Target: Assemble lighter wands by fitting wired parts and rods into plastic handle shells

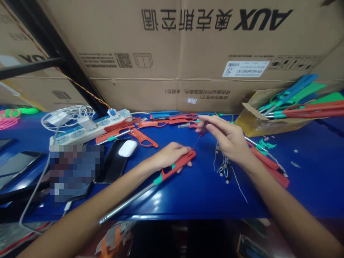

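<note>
My left hand is closed around the red body of a long-nosed lighter. Its metal tube slants down to the left, and a green collar joins tube and body. In my right hand a thin screwdriver is pinched, its red handle mostly hidden by the fingers. The shaft points down to the end of the lighter body near my left fingertips; whether it touches is too small to tell. Right of the hands lie red lighter casing parts and small parts with white wires.
Red and blue casing pieces lie along the back of the blue table. An open bag holding several lighters stands back right. Left are a power strip, phones, a white earphone case and cables. Cardboard boxes rise behind.
</note>
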Motion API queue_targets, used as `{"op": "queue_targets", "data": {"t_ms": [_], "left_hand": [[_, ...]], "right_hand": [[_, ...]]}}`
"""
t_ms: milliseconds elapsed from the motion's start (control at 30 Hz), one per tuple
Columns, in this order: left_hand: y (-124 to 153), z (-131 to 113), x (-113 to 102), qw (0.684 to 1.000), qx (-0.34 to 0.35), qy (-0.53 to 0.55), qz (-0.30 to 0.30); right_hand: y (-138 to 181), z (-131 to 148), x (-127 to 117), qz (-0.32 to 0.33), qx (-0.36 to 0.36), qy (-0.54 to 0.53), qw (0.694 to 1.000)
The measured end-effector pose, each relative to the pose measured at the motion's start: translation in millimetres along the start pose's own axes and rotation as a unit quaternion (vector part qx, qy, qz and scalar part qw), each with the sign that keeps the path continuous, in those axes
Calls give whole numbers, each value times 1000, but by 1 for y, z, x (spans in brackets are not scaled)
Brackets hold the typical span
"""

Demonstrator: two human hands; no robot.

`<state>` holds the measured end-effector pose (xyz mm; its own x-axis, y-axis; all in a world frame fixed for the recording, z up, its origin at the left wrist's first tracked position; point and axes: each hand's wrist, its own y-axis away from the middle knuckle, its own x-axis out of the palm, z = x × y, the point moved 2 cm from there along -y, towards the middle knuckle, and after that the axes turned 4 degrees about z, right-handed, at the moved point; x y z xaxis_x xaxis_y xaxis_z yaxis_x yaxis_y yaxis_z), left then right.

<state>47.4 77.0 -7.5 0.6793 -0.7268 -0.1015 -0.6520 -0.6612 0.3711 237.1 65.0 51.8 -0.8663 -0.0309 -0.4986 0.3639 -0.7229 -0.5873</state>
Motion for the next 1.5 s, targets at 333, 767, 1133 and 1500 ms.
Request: {"op": "queue_targets", "data": {"t_ms": [333, 767, 1133, 1500], "left_hand": [[2, -2, 2, 1000, -14, 19, -9], [2, -4, 3, 1000, -6, 5, -7], [1, -3, 2, 1000, -3, -8, -11], [1, -2, 3, 1000, 0, -9, -10]], "right_hand": [[0, 5, -2, 52, -29, 59, 996], [0, 4, 1, 11, 17, -19, 1000], [2, 8, 1, 26, 23, -27, 999], [1, 1, 4, -43, 12, -52, 998]]}}
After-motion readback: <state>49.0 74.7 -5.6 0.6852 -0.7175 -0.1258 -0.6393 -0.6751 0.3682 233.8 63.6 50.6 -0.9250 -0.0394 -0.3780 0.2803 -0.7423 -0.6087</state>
